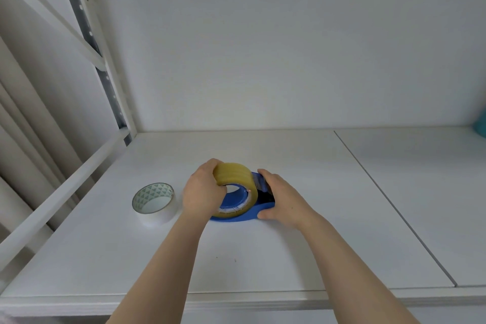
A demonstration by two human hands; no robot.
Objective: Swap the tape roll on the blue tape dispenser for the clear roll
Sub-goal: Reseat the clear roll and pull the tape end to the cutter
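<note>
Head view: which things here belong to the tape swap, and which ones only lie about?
For the job: blue tape dispenser, held by the right hand; yellowish roll on it, gripped by the left hand; roll with triangle-patterned core, lying on the shelf to the left.
Lying about: teal object at the right edge, mostly cut off.

White shelf [263, 258], two boards, seam at right of frame. Directly on it: blue tape dispenser [260, 210] at centre, bearing a yellowish roll [234, 173]; white roll [157, 217] with triangle-print core, flat, left of centre, apart from dispenser; teal item [482, 123], far right edge.
</note>
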